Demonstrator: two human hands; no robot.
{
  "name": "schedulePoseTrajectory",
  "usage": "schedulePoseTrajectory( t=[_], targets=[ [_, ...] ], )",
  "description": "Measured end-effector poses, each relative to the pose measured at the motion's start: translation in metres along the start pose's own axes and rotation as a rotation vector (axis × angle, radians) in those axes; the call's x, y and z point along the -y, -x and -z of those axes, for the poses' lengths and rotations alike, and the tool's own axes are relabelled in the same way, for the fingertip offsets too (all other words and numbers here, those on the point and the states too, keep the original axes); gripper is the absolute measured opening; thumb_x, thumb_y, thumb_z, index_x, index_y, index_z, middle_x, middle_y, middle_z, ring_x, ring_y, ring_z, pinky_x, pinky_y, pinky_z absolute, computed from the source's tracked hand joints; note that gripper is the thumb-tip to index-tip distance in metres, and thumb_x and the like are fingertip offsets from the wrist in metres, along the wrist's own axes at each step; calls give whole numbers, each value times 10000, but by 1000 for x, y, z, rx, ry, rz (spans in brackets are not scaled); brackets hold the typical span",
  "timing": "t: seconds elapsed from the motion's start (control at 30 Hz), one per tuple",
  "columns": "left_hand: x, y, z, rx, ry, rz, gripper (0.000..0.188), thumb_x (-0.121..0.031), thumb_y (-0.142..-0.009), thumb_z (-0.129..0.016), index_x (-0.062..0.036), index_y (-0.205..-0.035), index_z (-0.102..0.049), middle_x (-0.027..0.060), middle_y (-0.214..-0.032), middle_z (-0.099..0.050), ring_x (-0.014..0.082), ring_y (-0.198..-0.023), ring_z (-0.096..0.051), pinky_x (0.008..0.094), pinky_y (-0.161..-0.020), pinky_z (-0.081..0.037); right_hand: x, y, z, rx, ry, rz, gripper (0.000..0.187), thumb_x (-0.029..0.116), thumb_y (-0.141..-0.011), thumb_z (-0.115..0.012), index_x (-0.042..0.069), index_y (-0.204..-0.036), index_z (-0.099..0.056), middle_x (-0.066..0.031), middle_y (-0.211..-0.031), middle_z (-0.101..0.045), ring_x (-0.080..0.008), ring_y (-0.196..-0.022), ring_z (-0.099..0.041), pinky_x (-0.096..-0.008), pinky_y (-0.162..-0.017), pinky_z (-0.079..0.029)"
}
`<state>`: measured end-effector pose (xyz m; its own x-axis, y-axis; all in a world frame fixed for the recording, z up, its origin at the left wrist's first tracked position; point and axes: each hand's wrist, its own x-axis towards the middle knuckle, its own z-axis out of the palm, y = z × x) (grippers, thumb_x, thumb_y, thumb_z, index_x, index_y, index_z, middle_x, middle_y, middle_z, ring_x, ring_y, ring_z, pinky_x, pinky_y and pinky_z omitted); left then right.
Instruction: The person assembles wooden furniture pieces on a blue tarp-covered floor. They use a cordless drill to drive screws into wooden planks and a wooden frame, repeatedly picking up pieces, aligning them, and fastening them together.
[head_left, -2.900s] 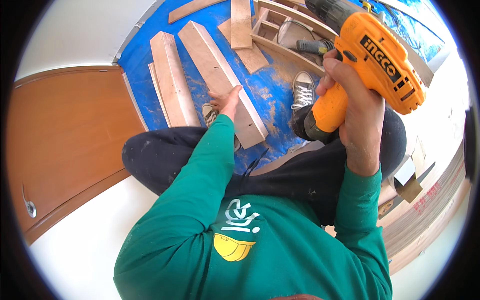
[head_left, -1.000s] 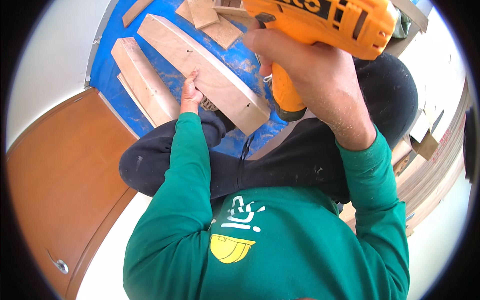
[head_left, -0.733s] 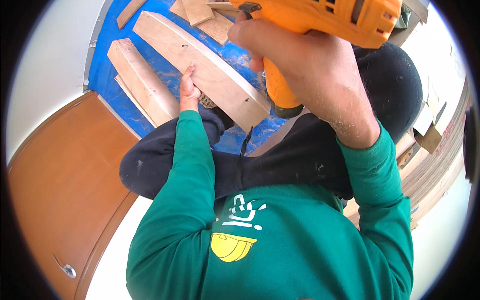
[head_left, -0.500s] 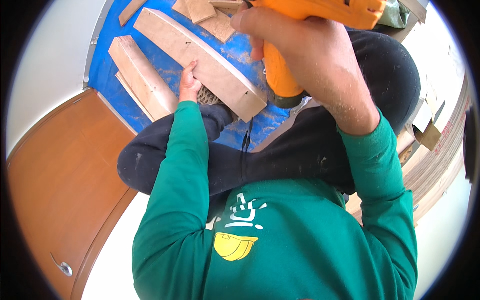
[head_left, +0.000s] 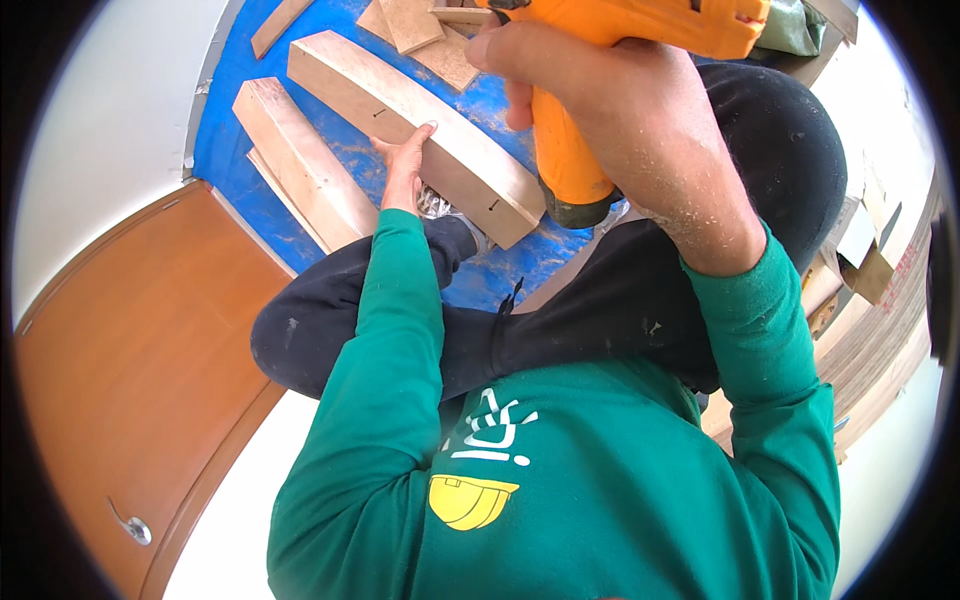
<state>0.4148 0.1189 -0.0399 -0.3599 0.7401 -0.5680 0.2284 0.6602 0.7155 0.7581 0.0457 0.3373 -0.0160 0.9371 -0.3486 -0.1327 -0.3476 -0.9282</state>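
Holding a long wooden beam [head_left: 462, 172] in the left hand [head_left: 403, 165] about mid-length, thumb at the upper edge of the near face, other fingers spread toward the lower edge; cannot tell their reach underneath. Clasping an orange drill [head_left: 570, 150] by the handle in the right hand [head_left: 625, 115], nose cut off by the top of the view. Slanting lengthwise from far left to near right, beyond the left hand, clearly nearer to it than to the right; in view, near end just left of the drill's base. Showing two dark fasteners [head_left: 493, 207] in the near face, one either side of the left hand. Farther left, nearly parallel, a second beam [head_left: 305, 160] on a blue sheet [head_left: 265, 68].
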Motion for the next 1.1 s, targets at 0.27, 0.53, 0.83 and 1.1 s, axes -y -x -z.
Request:
schedulePoseTrajectory(
  t=[0.27, 0.53, 0.83, 1.1],
  targets=[
    [-35, 27, -8, -141, -331, -58, 1590, -276, -690, -1031, -2, -1720, 150, 405, -1743, -116, 471, -1661, -126, 537, -1343, -209, 7, -10, 23, -20, -95, -190, 252, 198, -968, -743, -17, -1092, -701, -69, -829, -703, -171, -727, -692, -326, -686, -589],
    [42, 105, -35, 93, 499, 181, 695, -160, -877, -934, 5, -1470, -611, 216, -1373, -713, 340, -1206, -700, 416, -1091, -550, -8, -12, 1, -21, -157, 41, 211, 140, -950, -739, -23, -1073, -688, -83, -834, -699, -178, -719, -683, -333, -684, -594],
    [84, 170, -99, 221, -329, -66, 599, -412, -892, -810, 134, -1128, -739, 276, -1089, -779, 299, -1015, -759, 419, -890, -581, -11, 3, -11, -29, -148, 46, 237, 126, -944, -753, -28, -1112, -687, -87, -858, -694, -192, -725, -691, -328, -671, -590],
    [75, 165, -60, 491, 115, 163, 483, -225, -912, -807, 130, -1225, -709, 194, -1120, -782, 268, -1019, -746, 385, -909, -572, -13, -1, -23, -119, -131, 42, 219, 117, -945, -750, -27, -1096, -684, -86, -822, -677, -184, -695, -673, -323, -641, -569]
  ],
)
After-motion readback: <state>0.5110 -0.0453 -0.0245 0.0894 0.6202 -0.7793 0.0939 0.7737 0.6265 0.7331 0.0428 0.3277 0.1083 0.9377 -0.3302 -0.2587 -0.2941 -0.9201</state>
